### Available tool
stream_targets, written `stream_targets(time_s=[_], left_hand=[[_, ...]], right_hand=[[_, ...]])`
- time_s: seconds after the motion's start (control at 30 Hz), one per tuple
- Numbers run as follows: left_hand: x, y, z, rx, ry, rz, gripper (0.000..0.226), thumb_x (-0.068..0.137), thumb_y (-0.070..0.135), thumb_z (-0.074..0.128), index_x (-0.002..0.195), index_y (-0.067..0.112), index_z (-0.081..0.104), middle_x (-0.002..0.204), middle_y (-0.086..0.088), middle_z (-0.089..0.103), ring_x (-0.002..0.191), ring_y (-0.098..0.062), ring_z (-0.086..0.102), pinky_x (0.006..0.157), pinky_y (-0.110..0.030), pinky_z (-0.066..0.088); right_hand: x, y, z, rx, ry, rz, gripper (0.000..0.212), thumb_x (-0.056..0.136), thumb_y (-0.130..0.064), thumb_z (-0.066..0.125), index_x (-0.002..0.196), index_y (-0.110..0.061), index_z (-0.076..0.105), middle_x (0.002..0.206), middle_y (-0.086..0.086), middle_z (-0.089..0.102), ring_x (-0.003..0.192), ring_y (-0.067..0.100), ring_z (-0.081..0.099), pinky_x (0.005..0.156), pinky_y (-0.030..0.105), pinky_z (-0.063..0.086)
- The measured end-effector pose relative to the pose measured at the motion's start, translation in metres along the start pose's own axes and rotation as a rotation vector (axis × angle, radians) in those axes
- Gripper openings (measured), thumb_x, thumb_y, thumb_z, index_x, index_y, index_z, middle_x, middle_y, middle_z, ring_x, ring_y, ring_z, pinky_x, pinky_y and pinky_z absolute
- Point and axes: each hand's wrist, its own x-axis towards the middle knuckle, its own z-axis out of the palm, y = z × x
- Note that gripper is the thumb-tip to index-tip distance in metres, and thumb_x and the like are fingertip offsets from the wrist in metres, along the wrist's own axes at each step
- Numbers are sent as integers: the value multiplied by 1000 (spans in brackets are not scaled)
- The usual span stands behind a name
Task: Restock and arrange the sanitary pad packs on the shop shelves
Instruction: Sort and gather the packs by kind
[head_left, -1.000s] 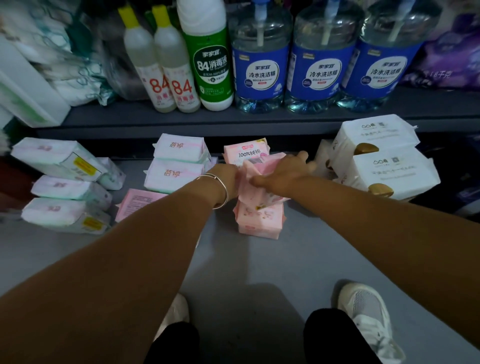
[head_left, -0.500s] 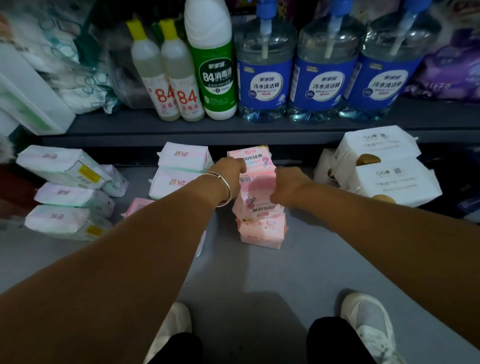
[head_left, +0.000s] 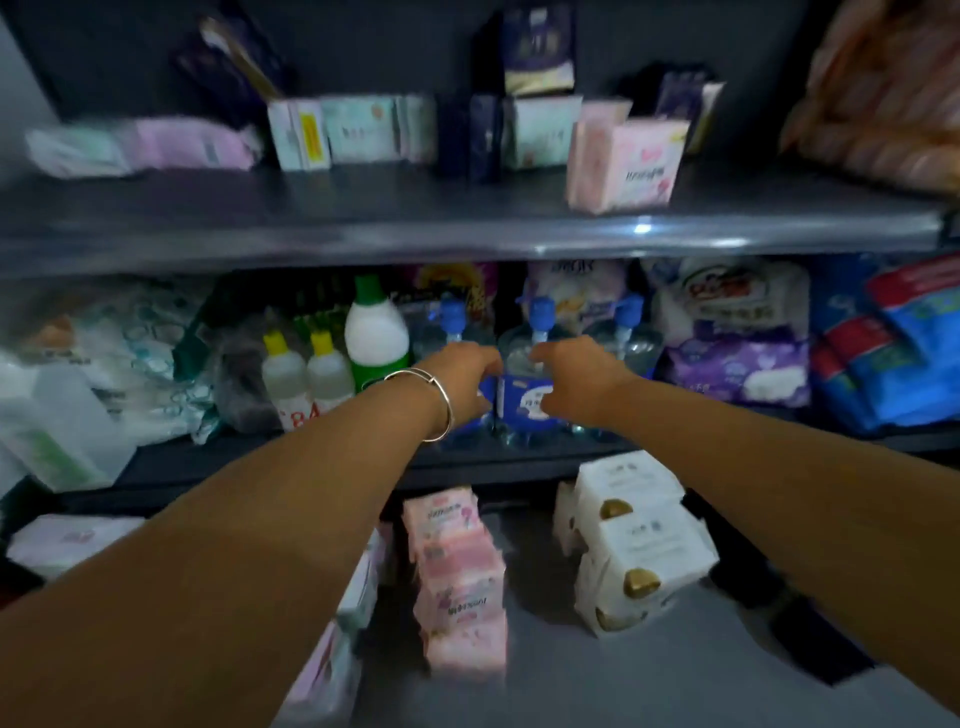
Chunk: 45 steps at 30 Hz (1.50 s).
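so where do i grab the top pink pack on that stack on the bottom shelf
Pinch the top pink pack by its two short sides, coming from above and the front. It lies flat atop the pink stack, with the white packs close on its right, so stay narrow.

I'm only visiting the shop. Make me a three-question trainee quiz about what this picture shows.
1. True or false: the pink stack sits on the lowest shelf, below both hands.
2. Which wrist carries the bangle? A) left B) right
3. Fill in: the white packs lie to the ___ of the pink stack.

Key
1. True. The left hand and right hand are up in front of the blue-labelled bottles, holding no pack.
2. A
3. Right
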Motion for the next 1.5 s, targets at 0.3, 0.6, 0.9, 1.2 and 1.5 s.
stream_targets(time_s=[0.3,0.6,0.9,1.2,1.5], left_hand=[[50,52,-117,59,185,148,42,83,17,67,124,11,54,124,-10,55,113,-25,53,92,-27,39],[129,70,-158,14,267,158,51,82,14,67,130,11,49,130,-9,47,116,-24,51,100,-28,40],[212,51,-188,82,309,100,50,85,3,60,132,14,47,134,-5,45,121,-21,48,101,-26,39],[286,53,-200,110,296,68,52,82,-3,57,130,16,47,131,-5,46,116,-22,50,97,-25,41],[358,82,-190,268,300,81,57,85,6,59,139,12,39,137,-10,38,128,-27,35,107,-30,31]], right_hand=[[6,38,-121,-36,243,70,42,85,-11,58,126,-6,54,123,18,56,115,34,53,92,38,47],[64,105,-177,-191,336,138,68,76,-26,71,135,-11,41,132,12,43,121,31,39,100,43,41],[144,128,-217,-229,28,57,113,71,-34,80,152,-21,2,159,-1,2,145,30,5,113,53,20],[193,163,-226,-70,-167,-94,88,63,-33,85,138,-26,39,134,-6,46,118,18,47,103,38,42],[201,242,-249,-16,103,152,65,66,-40,80,120,-15,53,117,2,53,97,17,52,83,27,49]])
